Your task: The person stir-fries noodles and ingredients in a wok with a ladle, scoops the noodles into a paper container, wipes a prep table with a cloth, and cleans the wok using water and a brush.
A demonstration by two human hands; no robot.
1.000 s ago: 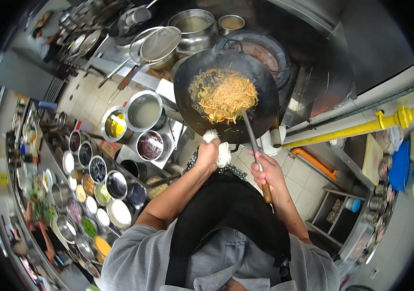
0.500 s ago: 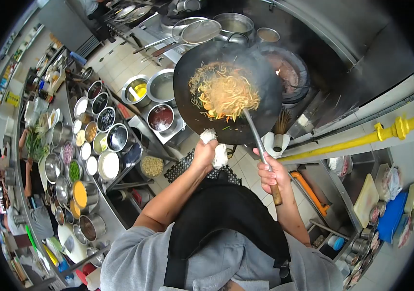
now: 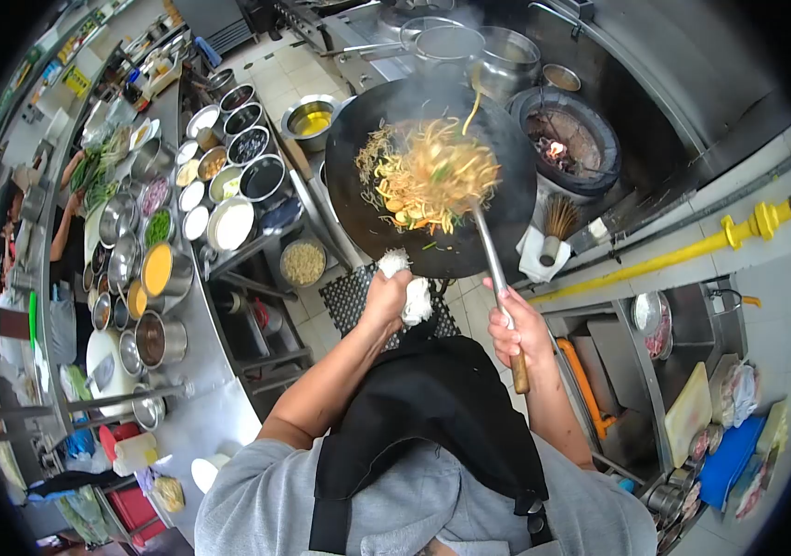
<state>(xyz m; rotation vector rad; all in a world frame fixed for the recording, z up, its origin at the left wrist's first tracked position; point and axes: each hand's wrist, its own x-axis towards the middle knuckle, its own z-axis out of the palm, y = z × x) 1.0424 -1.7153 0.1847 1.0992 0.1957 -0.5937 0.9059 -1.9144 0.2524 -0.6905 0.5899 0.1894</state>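
And up go the noodles (image 3: pixel 423 181), blurred in the upper middle of the frame, one clump now flung towards the wok's (image 3: pixel 367 232) far rim where half a second ago they sat heaped lower! The right hand (image 3: pixel 520 329), right of centre, stays curled around the handle of a metal wok utensil (image 3: pixel 488 243), its head lost in the food. The left hand (image 3: pixel 384 298) keeps its fist around a white cloth (image 3: pixel 417 306) at the near rim. Upper right, more of the burner (image 3: pixel 590 153) shows now, flame glowing.
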